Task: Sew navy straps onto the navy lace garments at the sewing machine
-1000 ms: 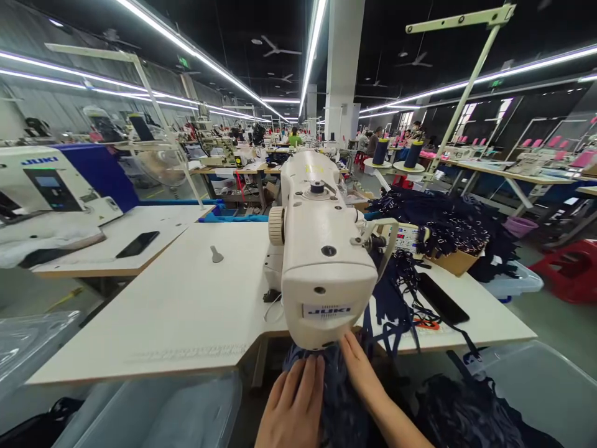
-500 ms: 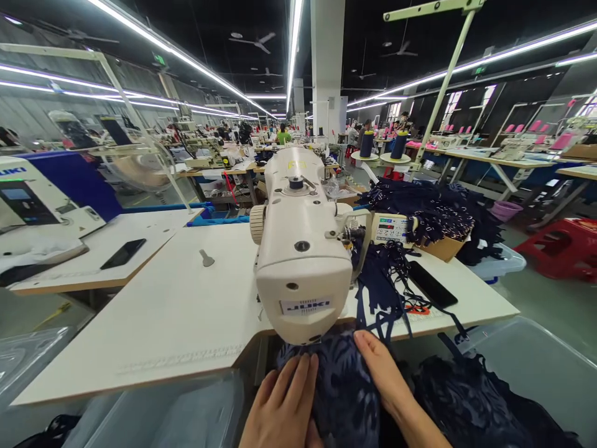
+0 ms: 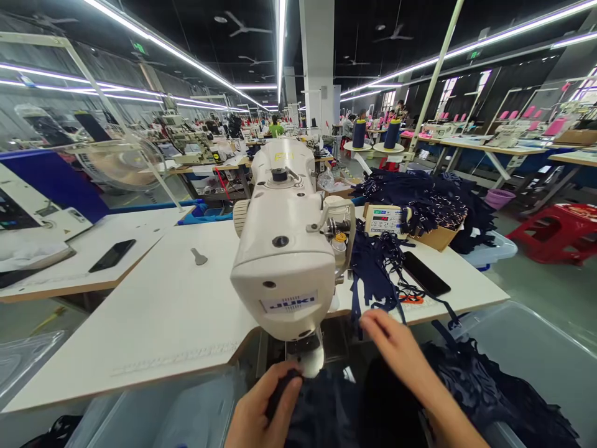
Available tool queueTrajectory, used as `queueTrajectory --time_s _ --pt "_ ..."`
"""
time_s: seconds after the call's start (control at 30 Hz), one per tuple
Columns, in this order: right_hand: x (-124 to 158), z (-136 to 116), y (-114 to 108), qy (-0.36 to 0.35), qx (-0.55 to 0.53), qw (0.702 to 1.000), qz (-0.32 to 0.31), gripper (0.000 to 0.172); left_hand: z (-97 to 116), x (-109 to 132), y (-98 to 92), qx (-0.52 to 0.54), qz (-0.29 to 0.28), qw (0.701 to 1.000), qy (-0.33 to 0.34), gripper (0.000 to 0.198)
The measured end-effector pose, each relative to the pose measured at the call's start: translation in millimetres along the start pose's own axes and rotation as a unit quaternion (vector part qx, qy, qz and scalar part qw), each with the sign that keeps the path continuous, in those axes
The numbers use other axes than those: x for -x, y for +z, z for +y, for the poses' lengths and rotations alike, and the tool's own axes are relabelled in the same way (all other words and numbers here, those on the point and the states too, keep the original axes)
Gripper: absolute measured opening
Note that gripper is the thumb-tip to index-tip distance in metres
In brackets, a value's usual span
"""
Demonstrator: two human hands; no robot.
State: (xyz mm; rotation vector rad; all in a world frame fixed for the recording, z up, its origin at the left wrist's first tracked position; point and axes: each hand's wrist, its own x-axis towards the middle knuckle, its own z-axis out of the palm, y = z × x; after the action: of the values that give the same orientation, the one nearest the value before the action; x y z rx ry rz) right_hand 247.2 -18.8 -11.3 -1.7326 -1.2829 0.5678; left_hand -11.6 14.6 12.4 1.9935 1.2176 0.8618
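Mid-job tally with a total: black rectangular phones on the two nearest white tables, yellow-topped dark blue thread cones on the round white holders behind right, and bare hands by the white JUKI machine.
Black rectangular phones: 2
Dark blue thread cones: 2
Bare left hand and right hand: 2
Total: 6

Bright, cool white light falls from long strip lights [image 3: 280,50] high beyond the hands, burnt out to plain white against a dark ceiling [image 3: 186,18]. The tabletop [image 3: 163,317] ahead of the left hand [image 3: 263,407] and off to its left is evenly lit; the sewing machine [image 3: 284,267] just beyond carries soft highlights, and a metal plate [image 3: 314,361] by that hand's fingertips gleams. Around both hands, navy fabric [image 3: 326,407] sinks into shadow. The right hand [image 3: 394,345] looks slightly blurred, the far background soft, the edges stretched.
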Motion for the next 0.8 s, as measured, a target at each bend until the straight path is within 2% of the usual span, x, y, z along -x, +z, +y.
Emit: queueTrajectory --time_s 0.07,0.13,0.2,0.3,0.37,0.43,0.5,0.6,0.67,0.8 --pt "-20.6 39.0 -20.1 0.068 0.034 0.994 0.082 0.023 -2.4 -8.6 -3.8 -0.056 -0.001 0.997 0.054 0.028" --pt "-36.1 73.6 -34.7 0.101 0.041 0.986 0.126 0.023 -4.8 -16.9 -2.1 -0.121 -0.008 0.984 0.132 0.030" --pt "-45.4 96.3 -43.4 0.118 0.029 0.984 0.132 0.028 -7.3 -23.3 3.4 -0.194 0.009 0.960 0.203 0.035" --pt "-53.1 104.8 -53.1 0.131 -0.023 0.986 0.098 0.035 -11.8 -27.5 11.3 -0.292 0.094 0.916 0.259 0.032" --pt "-60.1 96.3 -63.2 0.129 -0.082 0.986 0.071 0.035 -14.1 -26.6 13.6 -0.311 0.113 0.899 0.287 0.030" --pt "-71.0 79.3 -77.3 0.110 -0.159 0.979 0.068 0.032 -14.4 -23.7 14.0 -0.301 0.092 0.895 0.317 0.031" --pt "-84.4 56.5 -92.7 0.072 -0.250 0.960 0.100 0.033 -12.3 -19.8 14.3 -0.301 0.075 0.891 0.331 0.031" --pt "-97.7 18.1 -105.0 0.001 -0.379 0.912 0.154 0.038 -7.5 -14.2 16.1 -0.325 0.083 0.885 0.324 0.033" --pt "-95.4 -5.7 -99.6 -0.023 -0.442 0.886 0.139 0.037 -5.0 -11.5 17.4 -0.323 0.085 0.887 0.320 0.030" --pt "-73.5 -36.5 -73.2 0.003 -0.494 0.869 0.026 0.023 -2.5 -8.0 15.0 -0.284 0.076 0.897 0.330 0.026"
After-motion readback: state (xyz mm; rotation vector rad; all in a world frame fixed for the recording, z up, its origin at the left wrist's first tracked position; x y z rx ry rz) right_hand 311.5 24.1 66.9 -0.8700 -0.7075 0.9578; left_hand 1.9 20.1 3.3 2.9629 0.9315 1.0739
